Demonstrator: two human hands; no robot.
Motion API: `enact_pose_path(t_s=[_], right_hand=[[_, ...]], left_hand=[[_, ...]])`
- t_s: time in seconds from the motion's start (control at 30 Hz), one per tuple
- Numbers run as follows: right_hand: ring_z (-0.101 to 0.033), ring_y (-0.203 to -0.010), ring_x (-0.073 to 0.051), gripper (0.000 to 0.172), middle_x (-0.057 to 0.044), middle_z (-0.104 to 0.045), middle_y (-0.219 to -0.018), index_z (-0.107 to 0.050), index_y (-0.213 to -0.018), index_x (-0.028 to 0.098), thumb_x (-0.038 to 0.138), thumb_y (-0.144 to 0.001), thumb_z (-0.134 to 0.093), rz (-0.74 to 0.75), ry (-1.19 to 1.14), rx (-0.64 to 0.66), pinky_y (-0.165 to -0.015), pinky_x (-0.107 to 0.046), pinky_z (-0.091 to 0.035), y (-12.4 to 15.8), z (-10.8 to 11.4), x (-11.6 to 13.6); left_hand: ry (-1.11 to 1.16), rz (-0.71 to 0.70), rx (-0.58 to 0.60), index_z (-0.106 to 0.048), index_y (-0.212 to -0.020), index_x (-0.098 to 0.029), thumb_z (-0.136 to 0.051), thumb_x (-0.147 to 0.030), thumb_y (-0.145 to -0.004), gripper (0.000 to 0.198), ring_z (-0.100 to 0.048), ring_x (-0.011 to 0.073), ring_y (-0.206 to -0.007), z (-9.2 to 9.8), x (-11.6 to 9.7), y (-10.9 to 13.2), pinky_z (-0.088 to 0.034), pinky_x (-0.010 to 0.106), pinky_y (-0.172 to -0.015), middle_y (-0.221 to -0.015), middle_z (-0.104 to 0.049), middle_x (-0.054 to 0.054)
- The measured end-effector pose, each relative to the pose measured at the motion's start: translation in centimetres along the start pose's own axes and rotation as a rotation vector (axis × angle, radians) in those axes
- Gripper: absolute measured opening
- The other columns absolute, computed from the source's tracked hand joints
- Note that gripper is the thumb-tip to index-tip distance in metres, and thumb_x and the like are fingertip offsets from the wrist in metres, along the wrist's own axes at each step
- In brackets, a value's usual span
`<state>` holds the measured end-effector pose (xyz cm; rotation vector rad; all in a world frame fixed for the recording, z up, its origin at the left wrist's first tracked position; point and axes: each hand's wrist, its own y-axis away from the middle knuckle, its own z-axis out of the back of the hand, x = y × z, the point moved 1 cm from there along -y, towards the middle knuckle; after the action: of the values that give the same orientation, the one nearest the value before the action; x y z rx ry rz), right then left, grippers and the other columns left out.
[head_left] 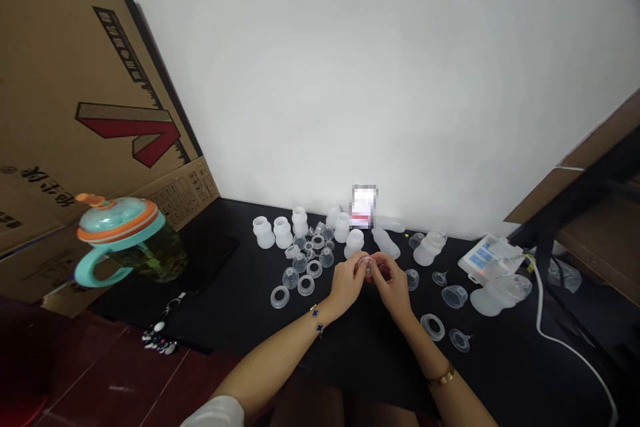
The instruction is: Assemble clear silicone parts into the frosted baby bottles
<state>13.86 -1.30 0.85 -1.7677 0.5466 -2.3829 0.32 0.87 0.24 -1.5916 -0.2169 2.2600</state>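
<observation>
Head view: both hands meet over a black table [350,353], close to the wall
Left hand [347,280]: fingers pinched on one side of a small clear part [367,265]
Right hand [393,282]: fingers pinched on the other side of the same part, the two hands touching
Part: held just above the table, between the fingertips (too small to tell its exact shape)
Bottles [283,232]: a row of white ones standing near the wall, apart from the hands
Rings [280,296]: loose clear rings and cups lying left of the hands, more on the right [433,327]
Progress: judging by the many loose pieces, most fitting is left; only this one part is in hand
Mug [127,237]: teal, far left, untouched
</observation>
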Motion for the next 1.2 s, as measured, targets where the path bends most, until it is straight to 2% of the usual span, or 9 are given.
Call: enact_pose_path(t_s=[0.3,0.63,0.93,1.2], right_hand=[[-0.064,-0.062,-0.018,0.031,-0.002,-0.07,-0.076,-0.066,-0.099,0.022,0.052,-0.095,-0.059,-0.004,0.012,0.008,-0.059,-0.03,-0.05,0.0,0.1,-0.2],[-0.065,-0.061,-0.019,0.035,-0.004,-0.071,-0.078,-0.068,-0.098,0.022,0.056,-0.092,-0.061,-0.023,0.028,-0.015,-0.058,-0.031,-0.053,0.0,0.1,-0.7],[-0.066,-0.067,-0.02,0.036,-0.006,-0.071,-0.087,-0.067,-0.102,0.022,0.057,-0.092,-0.061,-0.07,-0.051,0.018,-0.061,-0.032,-0.057,0.0,0.1,-1.1],[-0.064,-0.065,-0.021,0.038,-0.004,-0.07,-0.081,-0.066,-0.102,0.023,0.059,-0.092,-0.059,-0.068,-0.05,0.027,-0.059,-0.032,-0.056,-0.1,0.1,-1.3]], left_hand=[[0.026,0.007,0.008,-0.07,-0.104,-0.019,-0.043,-0.037,-0.102,0.032,-0.064,0.0171,-0.068,0.0,-0.2,-0.1,-0.045,0.027,-0.067,-0.079,-0.072,0.003],[0.115,0.079,0.061,-0.071,-0.108,-0.019,-0.042,-0.048,-0.102,0.041,-0.055,0.0138,-0.052,-0.1,0.1,-0.1,-0.041,0.023,-0.052,-0.065,-0.063,0.0],[0.133,0.074,0.056,-0.072,-0.112,-0.02,-0.045,-0.048,-0.1,0.041,-0.052,0.0129,-0.048,-0.2,0.2,-0.1,-0.039,0.024,-0.05,-0.06,-0.059,-0.002],[0.15,0.078,0.067,-0.071,-0.11,-0.019,-0.046,-0.046,-0.1,0.038,-0.052,0.0125,-0.047,-0.3,0.3,0.0,-0.039,0.023,-0.05,-0.062,-0.062,-0.001]])
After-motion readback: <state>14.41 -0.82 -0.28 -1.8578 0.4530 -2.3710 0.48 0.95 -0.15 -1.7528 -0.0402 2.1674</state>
